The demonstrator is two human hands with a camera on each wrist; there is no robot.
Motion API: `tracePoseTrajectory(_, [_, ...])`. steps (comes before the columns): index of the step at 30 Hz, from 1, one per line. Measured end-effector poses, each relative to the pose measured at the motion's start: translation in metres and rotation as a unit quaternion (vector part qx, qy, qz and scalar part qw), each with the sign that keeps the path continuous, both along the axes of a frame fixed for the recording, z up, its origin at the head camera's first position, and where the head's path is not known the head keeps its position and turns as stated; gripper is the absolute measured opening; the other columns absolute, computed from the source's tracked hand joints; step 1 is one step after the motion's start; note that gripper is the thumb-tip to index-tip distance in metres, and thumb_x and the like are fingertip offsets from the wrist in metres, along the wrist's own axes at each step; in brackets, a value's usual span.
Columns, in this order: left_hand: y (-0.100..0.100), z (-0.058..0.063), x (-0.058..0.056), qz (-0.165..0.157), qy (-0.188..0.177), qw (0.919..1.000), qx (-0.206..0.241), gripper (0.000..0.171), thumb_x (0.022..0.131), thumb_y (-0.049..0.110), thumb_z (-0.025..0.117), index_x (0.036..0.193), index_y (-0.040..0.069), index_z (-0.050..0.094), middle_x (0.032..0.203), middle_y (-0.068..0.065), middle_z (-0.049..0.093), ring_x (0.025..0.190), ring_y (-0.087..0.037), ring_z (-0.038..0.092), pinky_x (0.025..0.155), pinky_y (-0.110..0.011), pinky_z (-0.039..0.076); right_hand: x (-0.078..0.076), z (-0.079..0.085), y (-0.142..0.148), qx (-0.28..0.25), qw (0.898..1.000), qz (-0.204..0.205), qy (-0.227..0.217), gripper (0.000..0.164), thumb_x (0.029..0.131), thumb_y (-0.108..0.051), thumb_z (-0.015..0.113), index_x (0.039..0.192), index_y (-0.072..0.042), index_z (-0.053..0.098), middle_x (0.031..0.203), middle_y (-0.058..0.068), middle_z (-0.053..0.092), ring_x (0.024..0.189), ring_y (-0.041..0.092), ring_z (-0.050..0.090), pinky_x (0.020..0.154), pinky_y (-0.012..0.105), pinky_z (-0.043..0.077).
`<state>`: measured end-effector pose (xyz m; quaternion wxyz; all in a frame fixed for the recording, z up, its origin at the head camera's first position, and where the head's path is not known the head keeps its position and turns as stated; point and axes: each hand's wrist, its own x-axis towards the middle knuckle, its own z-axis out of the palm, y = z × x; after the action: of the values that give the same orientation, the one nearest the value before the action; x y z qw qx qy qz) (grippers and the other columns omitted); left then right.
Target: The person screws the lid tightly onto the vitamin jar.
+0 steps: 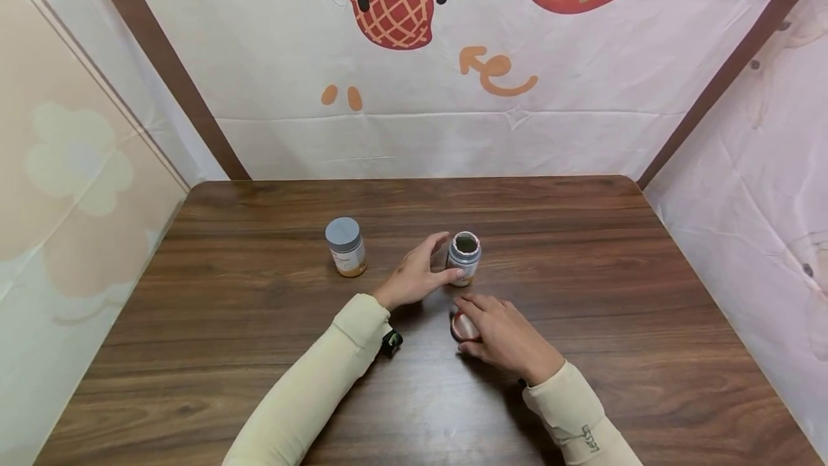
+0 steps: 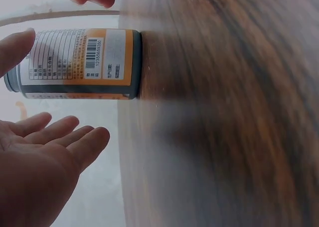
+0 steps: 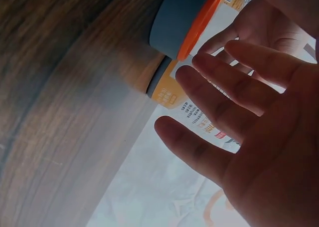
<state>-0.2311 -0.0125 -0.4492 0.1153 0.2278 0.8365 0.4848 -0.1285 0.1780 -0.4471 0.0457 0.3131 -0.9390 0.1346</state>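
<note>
- grey, white and orange cylindrical jar (image 1: 470, 260), its lid off, stands upright on the dark brown wood-grain table (image 1: 582, 236); a ragged silvery edge rings its mouth, and the left wrist view shows a barcode (image 2: 92, 53) printed on its side.
- left hand (image 1: 417, 275) is spread beside that jar, fingers extended along its far side and thumb across its near side; the grip is loose, with a gap between fingers and jar, and whether the thumb touches it i cannot tell.
- round grey screw lid with an orange inner rim (image 1: 464, 327) lies on the table just in front of the jar, hollow side up.
- right hand (image 1: 507, 333) arches over the lid, fingers long and relaxed rather than clenched; whether they touch it i cannot tell.
- second jar, white and orange with a grey lid (image 1: 346, 249), stands upright and capped to the left of the left hand, well apart from the first.
- cream long sleeves (image 1: 304, 394) cover both forearms, and a small black device (image 1: 391, 341) sits at the left wrist.
- white printed cloth (image 1: 420, 146) hangs behind the table.
</note>
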Motion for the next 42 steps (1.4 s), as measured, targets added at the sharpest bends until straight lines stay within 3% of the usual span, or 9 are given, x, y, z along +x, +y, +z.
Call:
tracePoseTrajectory(10, [0.01,-0.003,-0.005,-0.005,-0.008,0.9988,0.047,0.078,0.088,0.019,0.079,0.151,0.002,0.035,0.149,-0.015,0.046,0.138,-0.029,0.043,0.11,-0.043,0.037,0.0,-0.002,0.001,0.006,1.0,-0.009,-0.001,0.066,0.076,-0.026,0.088,0.13,0.002,0.061,0.125,0.015,0.062,0.11,0.032,0.06,0.083,0.05,0.05])
tracePoseTrajectory(22, [0.016,-0.005,-0.004,0.023,-0.006,0.9994,0.025,0.065,0.089,0.019,0.078,0.143,0.002,0.046,0.135,-0.015,0.058,0.132,-0.03,0.05,0.109,-0.043,0.038,-0.002,-0.006,-0.001,0.015,1.0,-0.018,-0.009,0.058,0.076,-0.022,0.088,0.123,0.0,0.063,0.117,0.012,0.064,0.104,0.03,0.061,0.079,0.048,0.051])
tracePoseTrajectory(36, [0.017,-0.006,-0.002,-0.002,0.031,0.9994,0.017,0.059,0.093,0.014,0.074,0.142,-0.002,0.046,0.127,-0.018,0.062,0.122,-0.03,0.056,0.105,-0.045,0.04,-0.002,-0.007,-0.001,0.02,0.999,-0.027,-0.016,0.051,0.077,-0.02,0.087,0.119,-0.001,0.064,0.112,0.009,0.064,0.101,0.026,0.062,0.075,0.045,0.05])
tracePoseTrajectory(42, [0.016,-0.007,0.0,-0.013,0.027,0.9994,0.018,0.058,0.094,0.015,0.072,0.143,0.0,0.045,0.129,-0.018,0.061,0.123,-0.03,0.055,0.106,-0.045,0.04,-0.003,-0.007,0.0,0.009,0.999,-0.026,-0.025,0.048,0.08,-0.021,0.085,0.118,-0.001,0.064,0.11,0.009,0.064,0.096,0.024,0.062,0.076,0.045,0.05])
